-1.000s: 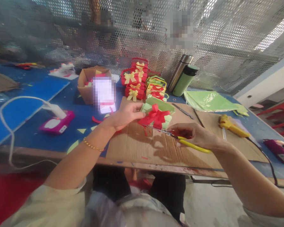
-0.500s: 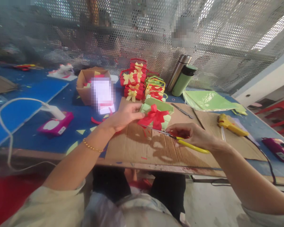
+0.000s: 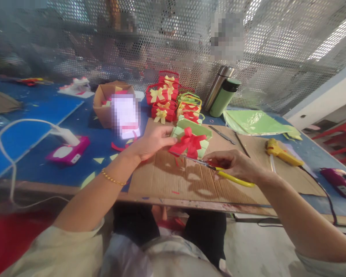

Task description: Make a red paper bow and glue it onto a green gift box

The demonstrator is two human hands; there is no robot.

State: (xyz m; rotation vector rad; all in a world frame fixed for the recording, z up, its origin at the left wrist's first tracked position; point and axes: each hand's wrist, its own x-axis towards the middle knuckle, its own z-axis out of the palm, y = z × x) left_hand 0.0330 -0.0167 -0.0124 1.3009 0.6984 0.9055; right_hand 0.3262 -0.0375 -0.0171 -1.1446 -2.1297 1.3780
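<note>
Between my hands is a small light-green paper basket (image 3: 196, 126) with a red paper bow (image 3: 189, 143) on its front. My left hand (image 3: 155, 142) is closed on the basket's left side, fingers partly hidden behind it. In my right hand (image 3: 235, 165) are yellow-handled scissors (image 3: 233, 178), their blades pointing left along the lower edge of the bow. The blade tips sit by the bow's lower left tail. Below lies a sheet of corrugated cardboard (image 3: 158, 181) with a small red scrap (image 3: 175, 192) on it.
Behind stand red baskets (image 3: 164, 105) with yellow bows and yellow-green ones (image 3: 189, 107). Two flasks (image 3: 222, 100) and green sheets (image 3: 256, 122) are at the back right. A yellow glue gun (image 3: 282, 152) lies right; a brown box (image 3: 103, 109), lit phone (image 3: 125, 113) and purple power strip (image 3: 69, 151) lie left.
Very little differs. Both hands, the basket and the scissors hold nearly the same position.
</note>
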